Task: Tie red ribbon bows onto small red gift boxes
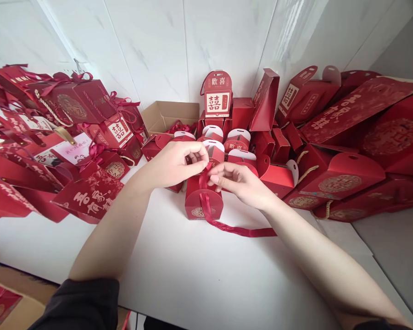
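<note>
Over the middle of the white tabletop (179, 270), the left hand (192, 158) pinches a glossy crimson fabric ribbon (227, 227) between thumb and fingertips, just above a small red paperboard box (192, 197). The right hand (239, 181) has its fingers bent and its thumb close to them, right beside the ribbon; whether it grips the ribbon cannot be told.

The small box stands upright on the tabletop, its rounded flap facing the person and a round gold emblem low on its front. One length of ribbon hangs over that flap, then curves to the right along the tabletop as far as the right forearm.

Just behind the hands sits a cluster of small red boxes with rounded white-faced tabs (239, 135). Farther back, a tall red box with a cream label (218, 96) rises beside an open brown cardboard box (170, 112) with crimson ribbon inside. To the left is a pile of red gift boxes and bags (89, 103), many with ribbons or twisted cords. To the right, larger red boxes with gold emblems (344, 174) are stacked, some with cream rope handles. White marbled panels (151, 50) form the wall behind.
</note>
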### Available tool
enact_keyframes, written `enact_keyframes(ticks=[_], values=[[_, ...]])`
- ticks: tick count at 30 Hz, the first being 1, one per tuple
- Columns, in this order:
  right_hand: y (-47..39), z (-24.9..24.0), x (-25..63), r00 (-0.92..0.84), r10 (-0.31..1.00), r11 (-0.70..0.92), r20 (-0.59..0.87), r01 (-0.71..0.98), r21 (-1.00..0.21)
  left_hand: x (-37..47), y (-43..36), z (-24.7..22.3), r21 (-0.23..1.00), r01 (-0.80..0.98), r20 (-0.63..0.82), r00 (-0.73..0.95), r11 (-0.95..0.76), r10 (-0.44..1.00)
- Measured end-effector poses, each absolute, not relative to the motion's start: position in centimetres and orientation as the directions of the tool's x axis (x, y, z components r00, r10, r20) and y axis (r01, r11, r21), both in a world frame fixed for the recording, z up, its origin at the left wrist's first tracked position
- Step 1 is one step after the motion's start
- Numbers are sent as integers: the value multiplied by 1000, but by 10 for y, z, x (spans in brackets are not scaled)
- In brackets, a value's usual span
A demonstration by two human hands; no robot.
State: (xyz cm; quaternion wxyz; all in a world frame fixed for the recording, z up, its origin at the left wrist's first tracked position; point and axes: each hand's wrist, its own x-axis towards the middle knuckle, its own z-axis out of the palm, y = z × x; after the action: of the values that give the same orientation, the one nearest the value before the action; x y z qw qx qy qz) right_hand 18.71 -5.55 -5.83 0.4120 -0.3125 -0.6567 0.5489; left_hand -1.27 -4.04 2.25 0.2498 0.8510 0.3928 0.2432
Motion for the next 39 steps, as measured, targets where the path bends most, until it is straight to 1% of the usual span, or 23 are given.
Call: enact_keyframes(ticks=[2, 6, 8, 11, 14, 16, 17, 20, 22, 24, 30, 34, 39], values=[[-56, -60, 183, -408, 890, 183, 206, -95, -979, -12, -41, 23, 618, 526, 246, 577, -584, 779], [-57, -63, 177, -286, 910, 273, 300, -133, -953, -10, -44, 25, 604, 510, 275, 588, -613, 760], [-57, -62, 177, -256, 914, 281, 315, -158, -946, -11, -44, 26, 602, 522, 262, 586, -604, 767], [-58, -59, 178, -264, 930, 201, 257, -221, -954, -15, -40, 26, 614, 531, 200, 612, -584, 766], [-58, -56, 180, -267, 948, 102, 172, -254, -962, -19, -31, 21, 602, 572, 50, 670, -558, 741], [-57, -56, 181, -296, 948, 52, 118, -220, -974, -22, -25, 15, 575, 644, -54, 646, -505, 761], [-56, -57, 182, -331, 939, 30, 89, -180, -983, -22, -22, 13, 560, 680, -83, 614, -473, 785], [-55, -63, 183, -456, 890, -12, -8, -6, -1000, -25, -17, 10, 527, 758, -101, 505, -385, 857], [-54, -66, 182, -470, 881, -2, -48, 98, -995, -27, -16, 12, 518, 784, -124, 463, -341, 878], [-53, -69, 182, -457, 888, 25, -49, 153, -988, -28, -17, 14, 516, 796, -170, 458, -316, 873], [-54, -70, 180, -444, 896, 85, 24, 117, -990, -29, -18, 16, 546, 781, -232, 489, -304, 841], [-56, -68, 178, -472, 879, 118, 69, 76, -990, -30, -17, 14, 588, 759, -248, 498, -279, 831], [-56, -69, 177, -436, 898, 133, 49, 163, -978, -29, -20, 15, 596, 739, -201, 517, -315, 832]])
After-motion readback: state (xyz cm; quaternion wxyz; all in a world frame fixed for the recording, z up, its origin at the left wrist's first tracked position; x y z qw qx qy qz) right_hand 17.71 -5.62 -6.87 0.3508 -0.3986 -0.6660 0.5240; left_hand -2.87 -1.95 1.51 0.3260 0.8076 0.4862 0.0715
